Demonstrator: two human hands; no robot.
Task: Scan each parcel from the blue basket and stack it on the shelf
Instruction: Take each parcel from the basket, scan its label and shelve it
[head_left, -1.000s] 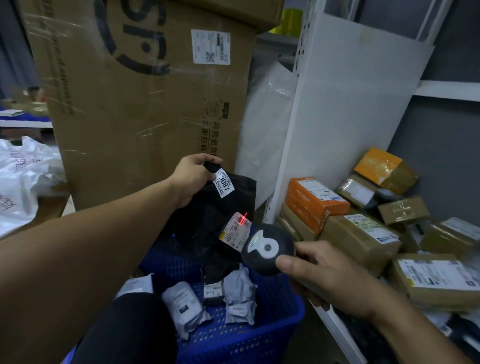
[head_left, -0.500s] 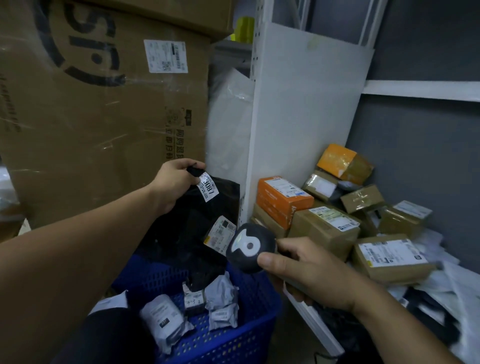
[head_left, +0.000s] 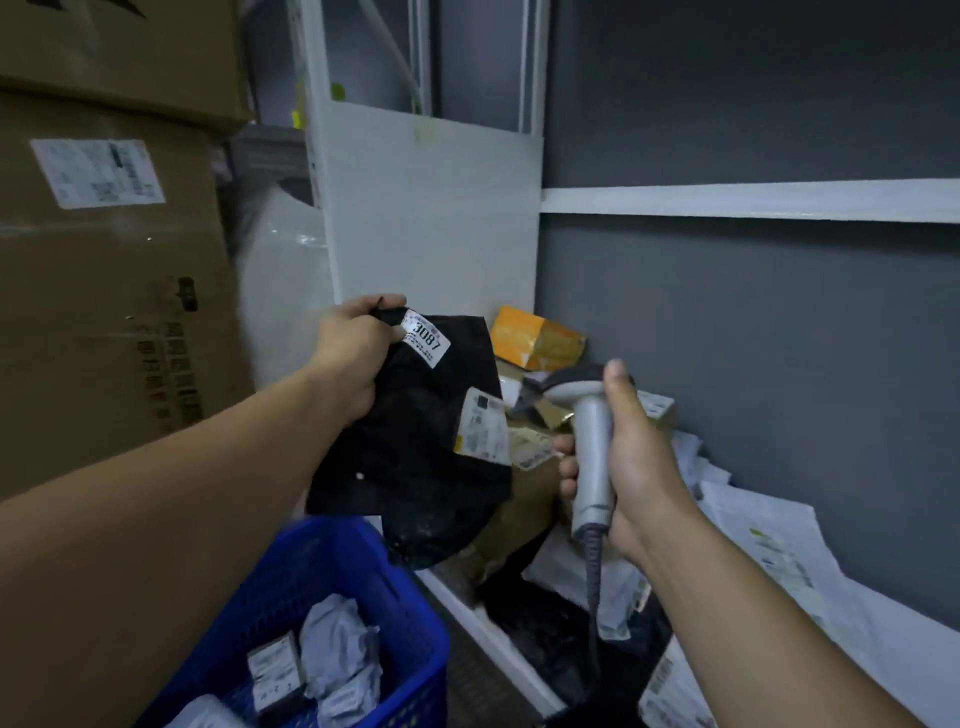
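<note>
Blue basket (head_left: 322, 587), lower left: grey mailers (head_left: 337, 660) inside, probably unscanned.
Left hand (head_left: 353, 358): clenched on the top corner of the black poly parcel (head_left: 415, 467), sticker 3087. The parcel hung above the basket a second ago; it now hangs past the basket's rim, over the shelf's front edge (head_left: 493, 636).
Handheld scanner (head_left: 587, 441): red beam on the label a second ago, none showing now; held upright just beside the parcel.
Right hand (head_left: 634, 457): wrapped round the scanner's handle.
Assessment: scan likely complete; stacking on the shelf follows.
</note>
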